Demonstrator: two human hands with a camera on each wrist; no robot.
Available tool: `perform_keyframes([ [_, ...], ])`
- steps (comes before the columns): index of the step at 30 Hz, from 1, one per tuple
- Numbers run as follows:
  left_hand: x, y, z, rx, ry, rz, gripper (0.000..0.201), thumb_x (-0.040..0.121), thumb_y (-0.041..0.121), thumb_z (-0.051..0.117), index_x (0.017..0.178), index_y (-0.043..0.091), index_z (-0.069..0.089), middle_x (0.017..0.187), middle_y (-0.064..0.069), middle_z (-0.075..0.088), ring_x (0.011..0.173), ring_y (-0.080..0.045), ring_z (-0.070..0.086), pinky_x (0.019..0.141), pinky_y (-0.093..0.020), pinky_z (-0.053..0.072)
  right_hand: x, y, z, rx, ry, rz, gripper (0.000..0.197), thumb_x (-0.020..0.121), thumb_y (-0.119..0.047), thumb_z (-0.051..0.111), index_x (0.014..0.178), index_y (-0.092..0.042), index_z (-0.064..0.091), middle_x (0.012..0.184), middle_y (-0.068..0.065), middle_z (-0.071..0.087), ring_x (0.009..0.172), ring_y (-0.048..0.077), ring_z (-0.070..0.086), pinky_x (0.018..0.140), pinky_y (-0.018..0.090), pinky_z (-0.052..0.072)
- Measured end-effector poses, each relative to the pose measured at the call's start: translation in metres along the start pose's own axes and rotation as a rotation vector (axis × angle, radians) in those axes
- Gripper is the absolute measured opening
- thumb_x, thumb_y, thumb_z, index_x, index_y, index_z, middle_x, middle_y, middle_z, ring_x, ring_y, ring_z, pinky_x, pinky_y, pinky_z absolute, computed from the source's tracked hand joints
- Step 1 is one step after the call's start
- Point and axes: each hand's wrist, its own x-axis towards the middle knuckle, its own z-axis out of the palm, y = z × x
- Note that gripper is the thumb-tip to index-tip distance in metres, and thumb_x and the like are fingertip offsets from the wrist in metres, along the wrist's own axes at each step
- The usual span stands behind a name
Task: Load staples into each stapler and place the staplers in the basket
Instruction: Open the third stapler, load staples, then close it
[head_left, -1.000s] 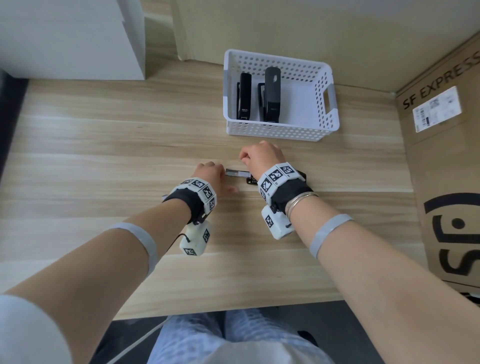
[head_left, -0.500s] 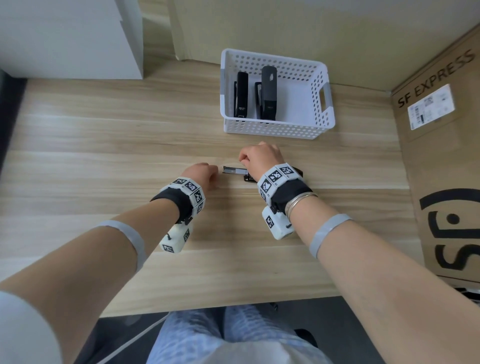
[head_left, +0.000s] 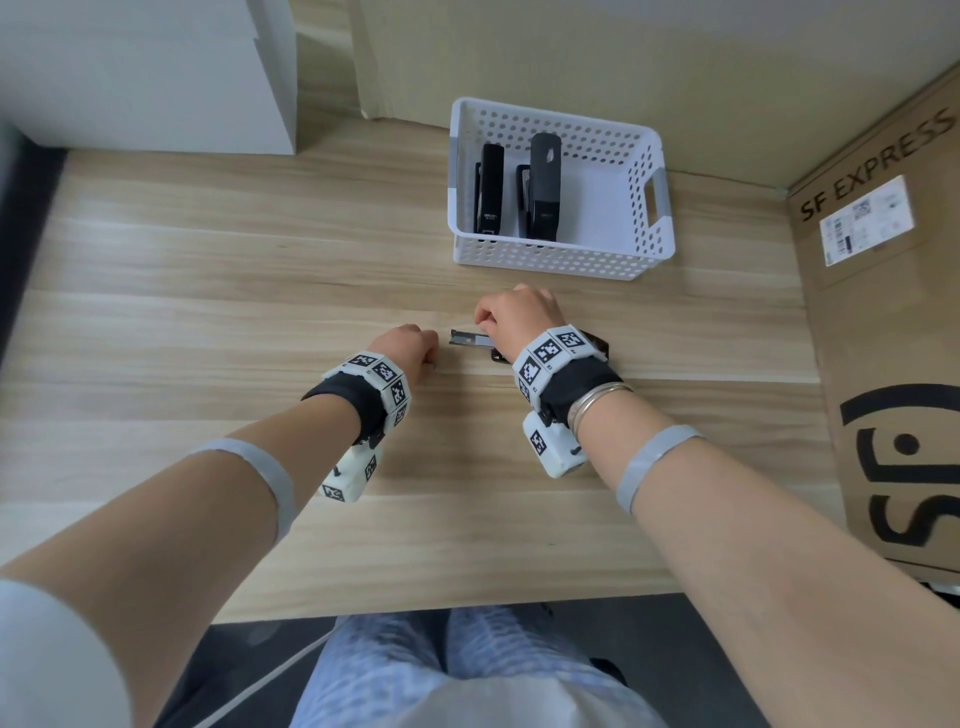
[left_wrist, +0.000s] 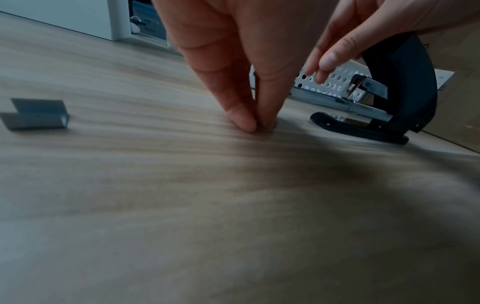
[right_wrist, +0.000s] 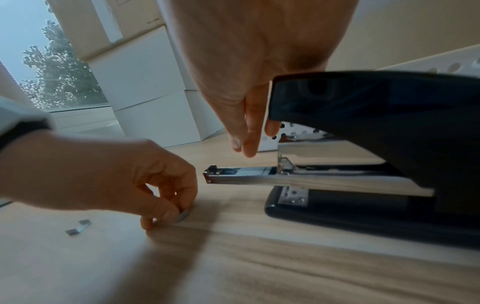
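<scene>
A black stapler (right_wrist: 363, 127) lies on the wooden table with its lid raised and its metal magazine (right_wrist: 259, 178) pulled out to the left. My right hand (head_left: 514, 317) rests over the lid, fingers (right_wrist: 249, 131) hanging straight down above the magazine and holding nothing. Just left of the magazine tip, my left hand (head_left: 415, 348) is down on the table, thumb and fingers (left_wrist: 244, 117) pinching a short staple strip (right_wrist: 183, 216). A second staple piece (left_wrist: 36, 114) lies loose further left. The white perforated basket (head_left: 561, 254) behind holds two black staplers (head_left: 488, 187) (head_left: 543, 187).
A large cardboard box (head_left: 893, 312) marked SF EXPRESS stands along the right side of the table. White boxes (head_left: 145, 73) are stacked at the back left. The table's front edge (head_left: 415, 608) is just above my lap.
My left hand's fingers have curled together into a pinch on the table left of the magazine. The right hand has stayed on the stapler.
</scene>
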Motion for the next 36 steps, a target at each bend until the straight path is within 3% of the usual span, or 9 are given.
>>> perform_keyframes([
  [4, 0.001, -0.002, -0.001, -0.071, 0.045, -0.004, 0.02, 0.085, 0.004, 0.049, 0.103, 0.005, 0.058, 0.089, -0.012, 0.055, 0.096, -0.035, 0.059, 0.082, -0.037, 0.047, 0.001, -0.001, 0.002, -0.001, -0.018, -0.022, 0.023, 0.097, -0.02, 0.048, 0.106, -0.026, 0.068, 0.106, -0.002, 0.07, 0.118, 0.02, 0.048, 0.102, 0.035, 0.031],
  [9, 0.004, 0.0, -0.004, -0.269, 0.23, 0.066, 0.02, 0.087, 0.004, 0.049, 0.1, 0.003, 0.064, 0.093, -0.021, 0.065, 0.086, -0.034, 0.061, 0.083, -0.037, 0.048, 0.003, -0.005, 0.002, -0.002, -0.021, -0.054, 0.023, 0.094, -0.029, 0.055, 0.113, -0.028, 0.067, 0.109, -0.003, 0.068, 0.119, 0.019, 0.047, 0.102, 0.034, 0.03],
  [13, 0.006, 0.008, -0.008, -0.444, 0.321, 0.089, 0.013, 0.085, 0.001, 0.052, 0.094, 0.0, 0.062, 0.078, -0.006, 0.057, 0.073, -0.021, 0.054, 0.074, -0.03, 0.046, 0.006, -0.007, 0.002, -0.014, -0.053, -0.065, 0.03, 0.091, -0.041, 0.057, 0.118, -0.031, 0.064, 0.113, -0.001, 0.064, 0.12, 0.017, 0.045, 0.103, 0.032, 0.028],
  [18, 0.011, 0.012, -0.013, -0.557, 0.315, 0.075, 0.007, 0.083, 0.001, 0.059, 0.085, 0.008, 0.061, 0.077, -0.004, 0.059, 0.074, -0.02, 0.057, 0.08, -0.033, 0.051, 0.01, -0.007, 0.004, -0.007, -0.044, -0.061, 0.027, 0.089, -0.044, 0.058, 0.109, -0.03, 0.069, 0.104, -0.004, 0.069, 0.115, 0.017, 0.048, 0.098, 0.033, 0.03],
  [20, 0.013, 0.01, -0.013, -0.581, 0.326, 0.054, 0.021, 0.082, 0.002, 0.062, 0.072, 0.019, 0.053, 0.068, -0.001, 0.059, 0.064, -0.012, 0.059, 0.073, -0.027, 0.051, 0.009, -0.007, 0.004, 0.005, -0.01, -0.066, 0.025, 0.089, -0.043, 0.058, 0.107, -0.03, 0.07, 0.099, -0.008, 0.07, 0.113, 0.016, 0.049, 0.097, 0.034, 0.031],
  [23, 0.014, 0.009, -0.013, -0.614, 0.355, 0.018, 0.04, 0.082, 0.005, 0.064, 0.061, 0.03, 0.041, 0.057, 0.009, 0.055, 0.044, 0.01, 0.054, 0.055, -0.006, 0.044, 0.009, -0.007, 0.003, 0.038, 0.017, -0.057, 0.021, 0.09, -0.041, 0.058, 0.105, -0.03, 0.069, 0.085, -0.01, 0.063, 0.112, 0.015, 0.05, 0.096, 0.035, 0.03],
  [25, 0.015, 0.009, -0.013, -0.613, 0.348, 0.0, 0.038, 0.082, 0.004, 0.063, 0.061, 0.027, 0.042, 0.057, 0.008, 0.054, 0.045, 0.007, 0.054, 0.055, -0.01, 0.044, 0.01, -0.007, 0.003, 0.038, 0.034, -0.054, 0.021, 0.09, -0.04, 0.058, 0.105, -0.031, 0.069, 0.086, -0.011, 0.066, 0.111, 0.014, 0.05, 0.095, 0.035, 0.03],
  [28, 0.016, 0.011, -0.013, -0.558, 0.312, -0.022, 0.022, 0.082, 0.004, 0.063, 0.073, 0.017, 0.047, 0.065, 0.0, 0.054, 0.06, -0.019, 0.055, 0.063, -0.026, 0.045, 0.012, -0.007, 0.004, 0.016, 0.031, -0.064, 0.019, 0.089, -0.04, 0.058, 0.103, -0.032, 0.069, 0.09, -0.014, 0.07, 0.11, 0.013, 0.05, 0.093, 0.035, 0.03],
  [36, 0.019, 0.01, -0.017, -0.445, 0.298, -0.07, 0.01, 0.083, 0.009, 0.062, 0.085, 0.011, 0.052, 0.087, -0.008, 0.058, 0.075, -0.019, 0.049, 0.069, -0.025, 0.036, 0.014, -0.007, 0.001, -0.081, -0.007, -0.089, 0.018, 0.09, -0.037, 0.057, 0.101, -0.031, 0.069, 0.095, -0.011, 0.07, 0.111, 0.014, 0.048, 0.096, 0.034, 0.029],
])
